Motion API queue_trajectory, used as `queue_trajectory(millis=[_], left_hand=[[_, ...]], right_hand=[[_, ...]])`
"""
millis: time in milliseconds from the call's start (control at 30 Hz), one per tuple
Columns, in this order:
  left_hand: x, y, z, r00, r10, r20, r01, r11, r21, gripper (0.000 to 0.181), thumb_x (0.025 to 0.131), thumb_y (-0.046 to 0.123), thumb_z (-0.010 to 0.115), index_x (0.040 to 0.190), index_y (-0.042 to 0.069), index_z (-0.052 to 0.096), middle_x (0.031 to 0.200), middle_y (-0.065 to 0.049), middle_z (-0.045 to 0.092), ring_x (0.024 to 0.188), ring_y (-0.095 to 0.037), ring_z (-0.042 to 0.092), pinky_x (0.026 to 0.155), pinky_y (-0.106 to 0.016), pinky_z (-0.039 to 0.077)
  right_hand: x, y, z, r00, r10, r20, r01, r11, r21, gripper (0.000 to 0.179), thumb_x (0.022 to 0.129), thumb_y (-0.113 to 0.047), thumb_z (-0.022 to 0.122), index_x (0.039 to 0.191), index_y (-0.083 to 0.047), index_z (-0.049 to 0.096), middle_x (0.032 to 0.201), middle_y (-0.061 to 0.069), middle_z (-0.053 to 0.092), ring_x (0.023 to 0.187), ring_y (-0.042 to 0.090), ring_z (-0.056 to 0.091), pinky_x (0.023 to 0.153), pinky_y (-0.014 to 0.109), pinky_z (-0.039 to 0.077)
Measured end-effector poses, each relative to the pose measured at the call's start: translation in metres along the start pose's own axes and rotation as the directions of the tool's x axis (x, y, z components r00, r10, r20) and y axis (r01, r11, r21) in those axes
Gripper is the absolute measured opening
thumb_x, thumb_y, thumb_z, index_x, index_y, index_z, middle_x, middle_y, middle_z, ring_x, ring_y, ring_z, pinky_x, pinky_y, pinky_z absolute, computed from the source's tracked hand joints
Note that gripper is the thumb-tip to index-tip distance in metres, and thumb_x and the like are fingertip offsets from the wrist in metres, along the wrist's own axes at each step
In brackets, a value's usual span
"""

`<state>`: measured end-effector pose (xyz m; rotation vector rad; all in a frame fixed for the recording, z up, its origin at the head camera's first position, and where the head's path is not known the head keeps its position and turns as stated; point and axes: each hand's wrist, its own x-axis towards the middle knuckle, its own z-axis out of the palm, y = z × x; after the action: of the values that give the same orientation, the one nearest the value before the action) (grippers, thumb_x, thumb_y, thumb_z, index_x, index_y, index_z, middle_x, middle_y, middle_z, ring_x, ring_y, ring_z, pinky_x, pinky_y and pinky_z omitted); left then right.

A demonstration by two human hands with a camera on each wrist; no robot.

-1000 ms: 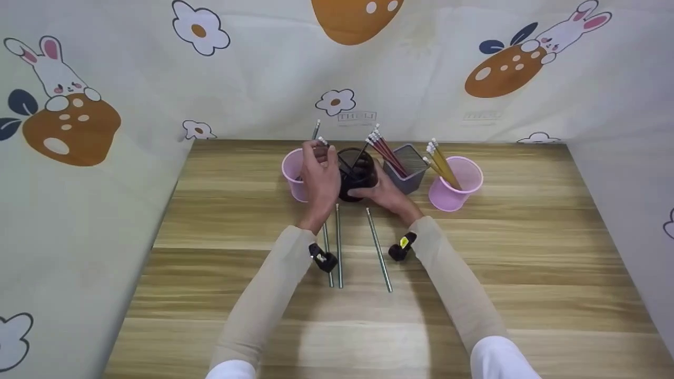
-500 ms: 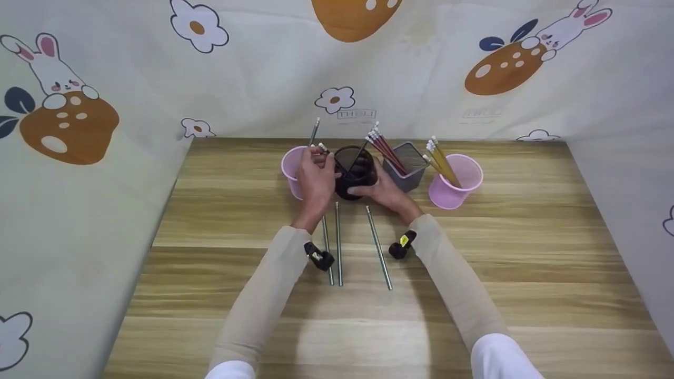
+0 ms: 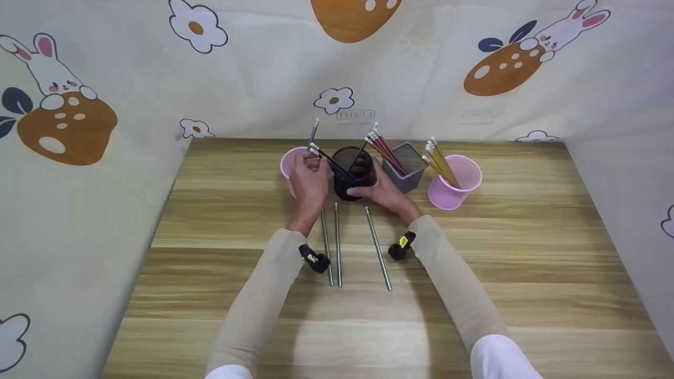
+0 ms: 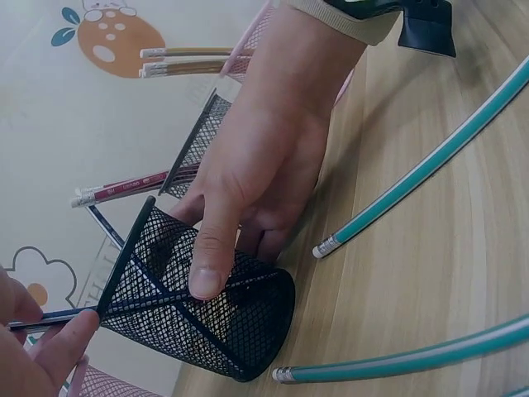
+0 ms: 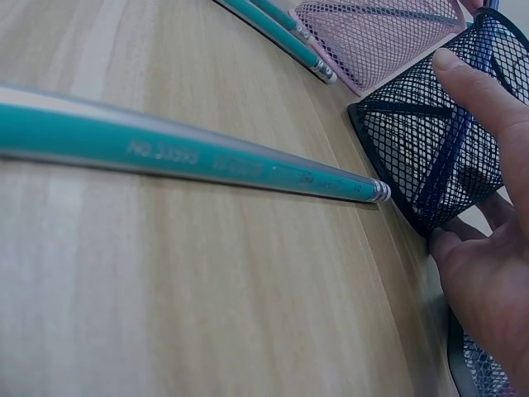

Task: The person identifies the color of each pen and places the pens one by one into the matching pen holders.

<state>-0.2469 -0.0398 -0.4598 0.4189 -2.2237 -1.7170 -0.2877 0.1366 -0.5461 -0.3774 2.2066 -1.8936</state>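
A round black mesh pencil cup (image 3: 345, 190) stands at the back centre of the table. My right hand (image 3: 388, 192) grips its right side, thumb across the front and fingers behind. Several dark pencils (image 3: 337, 164) with white erasers slant out over the cup's left rim. Beside that rim my left hand (image 3: 309, 184) pinches these pencils between thumb and fingers, which the left wrist view shows close up. Another dark pencil (image 4: 106, 226) leans the opposite way inside the cup. Three green pencils (image 3: 339, 247) lie on the table in front, their eraser ends towards the cup.
Left of the black cup is a pink mesh cup (image 3: 285, 167), partly behind my left hand, with a green pencil (image 3: 314, 132) in it. To the right stand a square grey mesh holder (image 3: 408, 182) with red pencils (image 3: 387, 150) and a pink cup (image 3: 447, 199) with yellow pencils (image 3: 442, 167).
My left hand has shifted a little left and towards me, and the dark pencils now lean further left over the cup's rim. The right hand keeps its grip on the cup.
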Motion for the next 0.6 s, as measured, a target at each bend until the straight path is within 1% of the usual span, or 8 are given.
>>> queue_trajectory(millis=[100,200,300,367,400,467,533,600], left_hand=[[-0.001,0.000,-0.003,1.000,0.002,-0.012,-0.001,0.999,0.048,0.021,0.092,0.011,0.068,0.109,0.002,0.061,0.100,-0.014,0.076,0.093,-0.024,0.073,0.084,-0.032,0.057],[-0.003,-0.002,-0.005,1.000,0.003,-0.015,-0.003,1.000,0.000,0.023,0.090,0.009,0.069,0.112,0.002,0.063,0.101,-0.015,0.076,0.093,-0.025,0.072,0.084,-0.032,0.058],[-0.007,-0.004,-0.008,1.000,-0.001,-0.020,-0.001,0.996,-0.095,0.025,0.090,0.006,0.068,0.114,0.000,0.065,0.101,-0.017,0.075,0.090,-0.025,0.072,0.076,-0.027,0.061],[-0.009,-0.005,-0.011,1.000,0.010,-0.027,-0.013,0.990,-0.139,0.024,0.091,0.006,0.067,0.114,-0.002,0.066,0.100,-0.018,0.074,0.087,-0.026,0.071,0.070,-0.024,0.061],[-0.010,-0.006,-0.013,0.999,0.020,-0.031,-0.025,0.987,-0.158,0.023,0.091,0.006,0.067,0.113,-0.002,0.066,0.099,-0.019,0.074,0.086,-0.026,0.071,0.069,-0.024,0.061],[-0.012,-0.007,-0.018,0.997,0.065,-0.048,-0.072,0.985,-0.156,0.022,0.092,0.008,0.068,0.112,-0.001,0.067,0.099,-0.018,0.073,0.087,-0.026,0.071,0.071,-0.025,0.061],[-0.013,-0.009,-0.024,0.989,0.127,-0.074,-0.136,0.982,-0.134,0.021,0.092,0.010,0.069,0.110,-0.001,0.066,0.100,-0.017,0.073,0.090,-0.026,0.070,0.078,-0.029,0.060],[-0.014,-0.014,-0.032,0.978,0.183,-0.095,-0.193,0.975,-0.110,0.022,0.091,0.010,0.071,0.109,0.000,0.064,0.104,-0.017,0.070,0.095,-0.027,0.068,0.085,-0.034,0.059]], right_hand=[[0.000,-0.002,0.001,1.000,0.006,-0.001,-0.006,1.000,-0.001,0.097,0.078,-0.007,0.084,0.156,-0.010,0.027,0.152,0.018,0.045,0.143,0.031,0.040,0.126,0.042,0.022],[-0.004,-0.013,0.003,1.000,0.002,0.001,-0.002,1.000,-0.001,0.095,0.078,-0.006,0.083,0.156,-0.007,0.027,0.152,0.020,0.045,0.143,0.033,0.040,0.126,0.042,0.022],[-0.012,-0.025,0.004,1.000,0.003,0.002,-0.003,1.000,0.007,0.092,0.079,-0.004,0.081,0.154,-0.004,0.028,0.151,0.022,0.046,0.143,0.034,0.040,0.126,0.043,0.022],[-0.017,-0.031,0.005,1.000,0.013,-0.003,-0.013,1.000,0.006,0.091,0.079,-0.003,0.080,0.154,-0.004,0.028,0.151,0.022,0.045,0.143,0.034,0.039,0.126,0.042,0.022],[-0.017,-0.031,0.005,1.000,0.019,-0.007,-0.019,1.000,0.003,0.091,0.079,-0.004,0.080,0.154,-0.004,0.029,0.151,0.022,0.045,0.144,0.033,0.039,0.126,0.042,0.021],[-0.018,-0.027,0.005,1.000,0.026,-0.016,-0.027,1.000,-0.007,0.091,0.079,-0.004,0.081,0.154,-0.004,0.029,0.151,0.023,0.045,0.144,0.034,0.039,0.127,0.043,0.021],[-0.015,-0.019,0.005,0.999,0.027,-0.020,-0.028,1.000,-0.015,0.092,0.079,-0.006,0.082,0.154,-0.004,0.028,0.152,0.023,0.045,0.145,0.034,0.038,0.127,0.043,0.021],[-0.012,-0.011,0.005,0.999,0.027,-0.022,-0.028,0.999,-0.022,0.094,0.079,-0.007,0.082,0.155,-0.005,0.027,0.153,0.023,0.044,0.146,0.035,0.037,0.127,0.044,0.020]])
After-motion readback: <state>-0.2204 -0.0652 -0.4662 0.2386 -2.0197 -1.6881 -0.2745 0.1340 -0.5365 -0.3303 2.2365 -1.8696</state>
